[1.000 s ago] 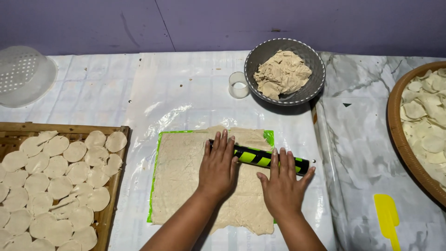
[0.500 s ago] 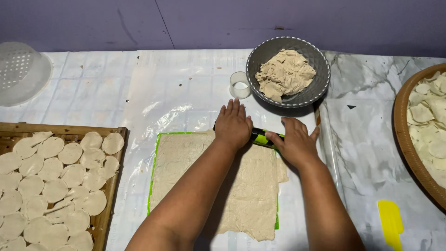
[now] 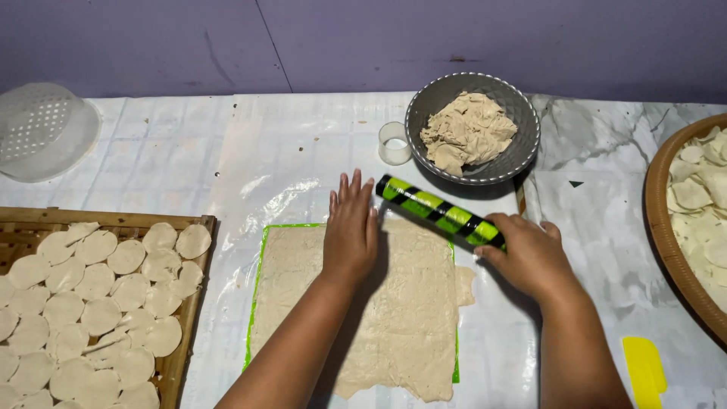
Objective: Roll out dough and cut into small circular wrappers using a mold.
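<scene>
Head view: bench covered in clear plastic sheet, purple wall behind. Left hand flat, fingers spread, on rolled dough sheet over green mat. Right hand gripping right end of green-black rolling pin, at dough's far edge. Grey bowl of dough far right. Bamboo tray of cut discs near left. Yellow scraper near right.
</scene>
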